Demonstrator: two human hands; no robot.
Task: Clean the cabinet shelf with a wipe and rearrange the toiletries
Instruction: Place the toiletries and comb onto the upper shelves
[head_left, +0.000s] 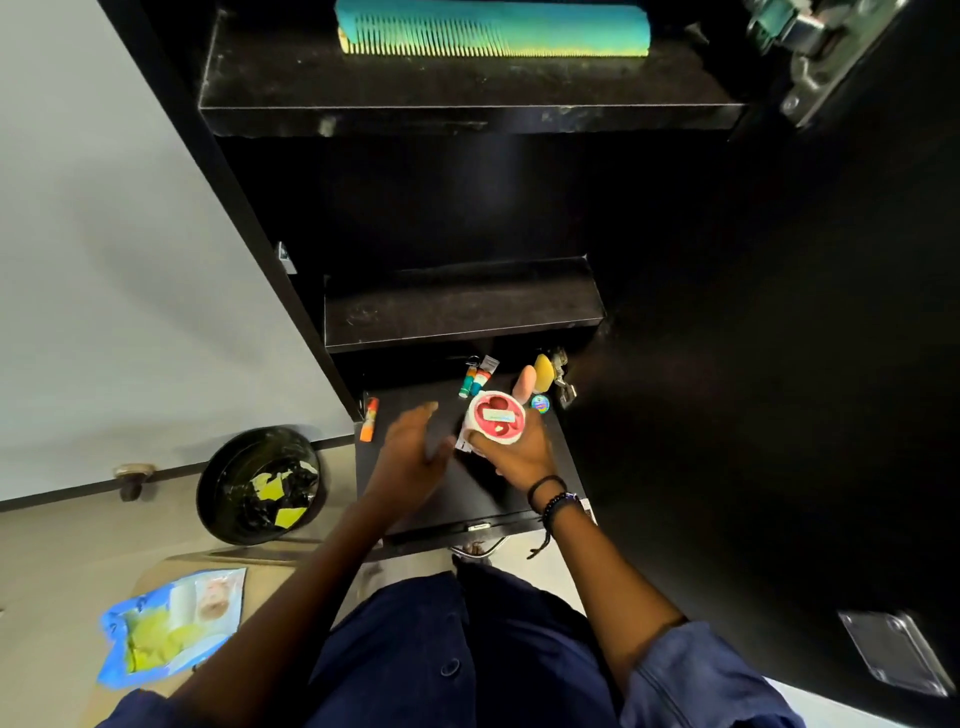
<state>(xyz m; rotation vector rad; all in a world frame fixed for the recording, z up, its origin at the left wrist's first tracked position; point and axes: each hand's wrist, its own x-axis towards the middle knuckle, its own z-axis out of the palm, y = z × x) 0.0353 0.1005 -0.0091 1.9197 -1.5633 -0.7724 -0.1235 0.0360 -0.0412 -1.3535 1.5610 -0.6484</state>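
While the left hand (410, 449) is hovering, fingers (427, 411) spread, above the shelf (475, 501), the right hand (522, 457) is gripping a red-lidded tub (494, 418).

The comb (493, 31) is cut off by the upper edge. The left hand (410, 447) is smeared by blur. The lower part of the jar (494, 418) is covered by the right hand (519, 460), and its lid print cannot be read. The tubes (475, 376) behind it are too small to be identified.
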